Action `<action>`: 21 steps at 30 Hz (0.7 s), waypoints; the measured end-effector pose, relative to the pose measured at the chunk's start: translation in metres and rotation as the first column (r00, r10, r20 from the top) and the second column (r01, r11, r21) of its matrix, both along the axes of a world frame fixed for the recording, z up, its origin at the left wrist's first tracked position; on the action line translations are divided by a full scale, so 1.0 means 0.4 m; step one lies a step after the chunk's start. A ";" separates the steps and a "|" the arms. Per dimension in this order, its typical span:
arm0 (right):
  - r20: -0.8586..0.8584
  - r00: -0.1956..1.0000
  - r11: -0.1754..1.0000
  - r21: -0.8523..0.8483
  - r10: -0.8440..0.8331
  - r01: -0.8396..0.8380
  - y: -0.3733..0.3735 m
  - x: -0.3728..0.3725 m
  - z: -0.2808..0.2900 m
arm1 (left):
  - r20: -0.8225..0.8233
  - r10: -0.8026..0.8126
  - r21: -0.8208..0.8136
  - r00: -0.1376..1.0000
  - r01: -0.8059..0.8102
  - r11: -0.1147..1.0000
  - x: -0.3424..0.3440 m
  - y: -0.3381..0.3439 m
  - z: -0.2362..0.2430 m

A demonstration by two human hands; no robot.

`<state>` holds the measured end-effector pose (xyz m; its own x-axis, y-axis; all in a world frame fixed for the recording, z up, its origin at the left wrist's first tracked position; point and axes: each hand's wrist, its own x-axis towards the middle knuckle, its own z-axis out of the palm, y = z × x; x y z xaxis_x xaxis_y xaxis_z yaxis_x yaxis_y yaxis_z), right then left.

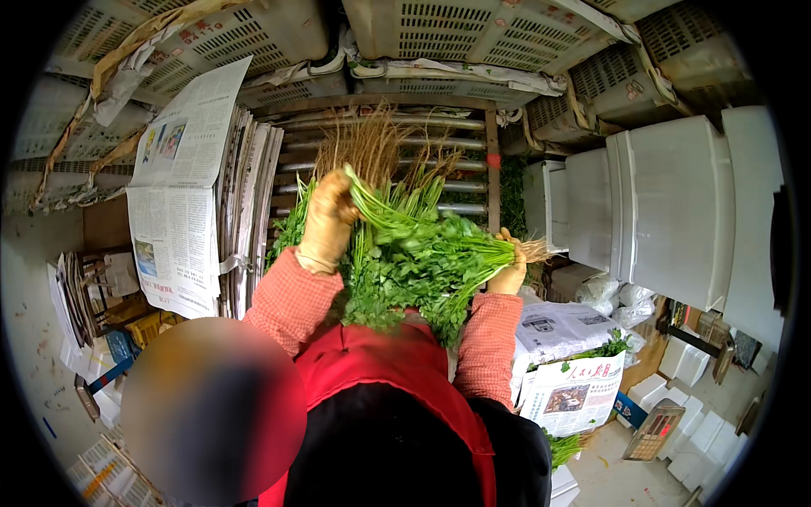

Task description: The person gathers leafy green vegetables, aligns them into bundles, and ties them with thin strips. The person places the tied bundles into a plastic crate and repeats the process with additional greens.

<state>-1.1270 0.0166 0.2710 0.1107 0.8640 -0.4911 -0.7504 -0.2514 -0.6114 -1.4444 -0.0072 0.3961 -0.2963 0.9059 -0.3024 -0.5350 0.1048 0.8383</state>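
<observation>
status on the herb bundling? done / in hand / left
Done: at least one newspaper-wrapped bundle sits at the right, greens poking out. In hand: the left hand grips leafy stems lifted off the heap, and the right hand holds a bunch of herbs by the root end. Left: loose rooted greens lie on the slatted rack; a stack of newspapers waits beside it.

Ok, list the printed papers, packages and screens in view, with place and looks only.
Open newspaper: upper left, draped over a paper stack, white with small colour photos.
Newspaper-wrapped bundle: lower right, greens poking out, white with red heading.
Scale display: bottom right, grey slanted panel.
White foam boxes: right, stacked.
</observation>
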 end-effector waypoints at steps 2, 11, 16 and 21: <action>0.035 0.996 0.996 -0.036 -0.082 0.083 -0.004 0.021 0.005 | -0.072 0.075 0.064 0.995 -0.070 0.996 -0.024 0.030 0.076; 0.118 0.893 0.900 -0.089 0.435 -0.427 0.002 0.113 0.037 | 0.248 -0.490 0.487 0.836 0.329 0.809 0.243 0.180 0.269; 0.363 0.779 0.859 -0.220 0.511 -0.461 0.053 -0.065 0.109 | -0.066 -0.606 -0.257 0.793 0.573 0.778 0.284 0.052 -0.075; 0.814 0.400 0.836 -0.177 0.420 -0.519 0.244 -0.196 0.049 | -0.524 -0.550 -0.406 0.650 0.378 0.832 0.235 -0.053 -0.241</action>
